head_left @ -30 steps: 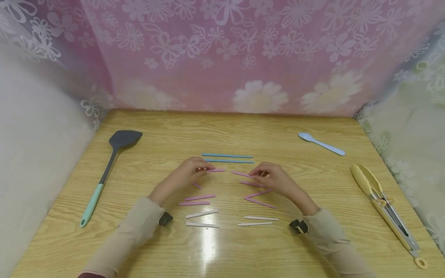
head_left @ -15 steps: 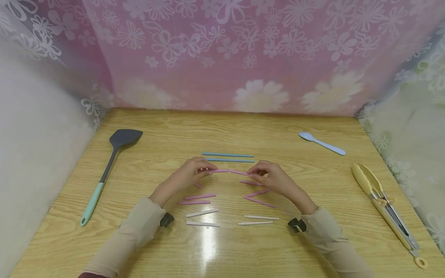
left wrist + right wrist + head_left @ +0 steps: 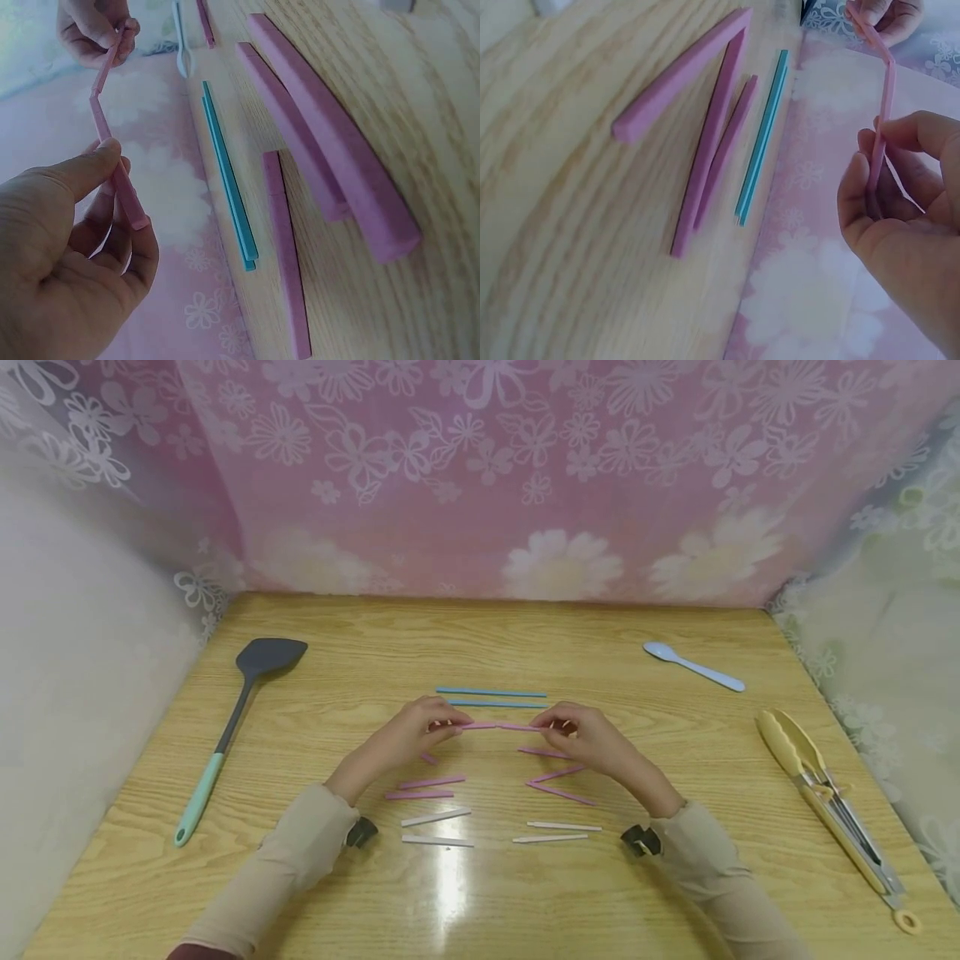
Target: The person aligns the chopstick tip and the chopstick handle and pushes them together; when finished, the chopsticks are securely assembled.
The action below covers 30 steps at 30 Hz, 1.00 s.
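My left hand (image 3: 420,727) pinches a pink chopstick piece (image 3: 129,196) between thumb and fingers, above the table. Opposite it, my right hand (image 3: 588,739) pinches another pink chopstick piece (image 3: 886,97). The inner ends of the two pieces meet in both wrist views, with a slight bend at the joint. Below the hands lie more pink pieces, a group at the left (image 3: 420,794) and another at the right (image 3: 562,793); my left hand partly hides one. Just beyond the hands, two long blue chopsticks (image 3: 491,692) lie side by side.
Nearer to me lie two white chopstick pieces at the left (image 3: 437,841) and two at the right (image 3: 564,827). A spatula (image 3: 225,727) lies far left, a light blue spoon (image 3: 693,667) back right, and yellow-tipped tongs (image 3: 832,810) far right. Flowered cloth (image 3: 487,485) hangs behind the table.
The two held pink pieces were apart a second ago. My left hand has shifted slightly right, and their ends now meet, more nearly in line. The things on the table have not moved.
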{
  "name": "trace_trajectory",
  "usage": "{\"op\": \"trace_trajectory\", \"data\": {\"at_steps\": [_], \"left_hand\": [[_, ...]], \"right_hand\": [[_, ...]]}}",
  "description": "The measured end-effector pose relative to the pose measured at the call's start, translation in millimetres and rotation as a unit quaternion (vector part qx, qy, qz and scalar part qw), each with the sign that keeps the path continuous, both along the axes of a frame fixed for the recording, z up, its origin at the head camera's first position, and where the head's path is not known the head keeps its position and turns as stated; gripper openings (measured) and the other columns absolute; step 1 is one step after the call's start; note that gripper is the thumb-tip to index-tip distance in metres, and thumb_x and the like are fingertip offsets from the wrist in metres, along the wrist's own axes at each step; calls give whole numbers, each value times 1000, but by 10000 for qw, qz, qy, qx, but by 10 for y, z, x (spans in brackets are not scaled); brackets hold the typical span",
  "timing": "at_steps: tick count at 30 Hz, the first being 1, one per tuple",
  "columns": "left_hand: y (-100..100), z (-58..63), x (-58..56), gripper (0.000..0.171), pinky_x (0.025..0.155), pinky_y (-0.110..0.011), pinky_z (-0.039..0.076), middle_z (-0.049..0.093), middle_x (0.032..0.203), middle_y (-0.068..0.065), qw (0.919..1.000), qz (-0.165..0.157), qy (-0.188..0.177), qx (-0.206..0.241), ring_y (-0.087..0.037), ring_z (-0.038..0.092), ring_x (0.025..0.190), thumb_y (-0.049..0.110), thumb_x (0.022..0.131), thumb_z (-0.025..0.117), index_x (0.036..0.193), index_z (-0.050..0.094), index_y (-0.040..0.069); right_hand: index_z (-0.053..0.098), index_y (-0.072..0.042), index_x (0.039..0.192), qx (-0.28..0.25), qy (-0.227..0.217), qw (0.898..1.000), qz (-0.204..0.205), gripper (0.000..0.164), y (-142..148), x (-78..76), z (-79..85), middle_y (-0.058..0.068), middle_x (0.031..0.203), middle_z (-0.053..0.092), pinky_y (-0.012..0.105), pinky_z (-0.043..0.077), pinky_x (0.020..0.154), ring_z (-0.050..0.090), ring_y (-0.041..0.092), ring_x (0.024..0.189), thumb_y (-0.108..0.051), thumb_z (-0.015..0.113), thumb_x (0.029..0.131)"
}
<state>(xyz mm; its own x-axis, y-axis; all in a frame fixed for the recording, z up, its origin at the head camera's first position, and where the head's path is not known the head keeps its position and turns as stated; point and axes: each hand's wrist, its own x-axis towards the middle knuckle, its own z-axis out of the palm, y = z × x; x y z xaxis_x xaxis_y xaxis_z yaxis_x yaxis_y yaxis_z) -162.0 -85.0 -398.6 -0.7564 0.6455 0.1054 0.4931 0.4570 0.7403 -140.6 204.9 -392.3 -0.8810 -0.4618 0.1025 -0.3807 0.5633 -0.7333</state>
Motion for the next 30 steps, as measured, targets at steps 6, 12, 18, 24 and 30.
{"op": "trace_trajectory", "data": {"at_steps": [6,12,18,24,30], "left_hand": [[9,9,13,22,68,-25,47,64,104,-4,10000,-41,-24,-14,-13,48,81,11,94,59,114,68,7],[21,-5,23,23,66,-24,54,61,104,-8,9998,-57,-179,100,-16,54,84,10,95,58,116,67,4],[41,-30,43,25,66,-27,57,60,108,-10,9993,17,-330,177,-21,58,92,11,97,56,118,64,3],[61,-68,32,22,65,-21,50,69,103,-12,9990,-76,324,294,-10,54,76,7,95,56,114,66,-1],[57,-97,48,20,58,-19,50,70,95,-12,9955,-61,775,533,-12,57,72,2,92,59,109,68,-2]], "right_hand": [[70,0,100,-104,281,9995,60,19,-38,-10,-55,10,93,66,24,52,69,56,12,79,6,58,87],[71,0,99,-99,243,9997,-27,13,-80,1,-90,3,85,60,20,47,63,49,9,72,-6,66,89],[71,0,98,-201,196,9996,-61,12,-119,19,-90,3,85,58,19,44,60,45,8,70,-5,65,89],[71,2,97,-527,316,9981,-66,11,-156,47,-87,5,85,57,19,40,54,43,8,67,-3,64,90],[70,3,95,-658,673,9956,-34,9,-198,87,-91,2,81,53,18,37,53,40,6,65,0,64,88]]}}
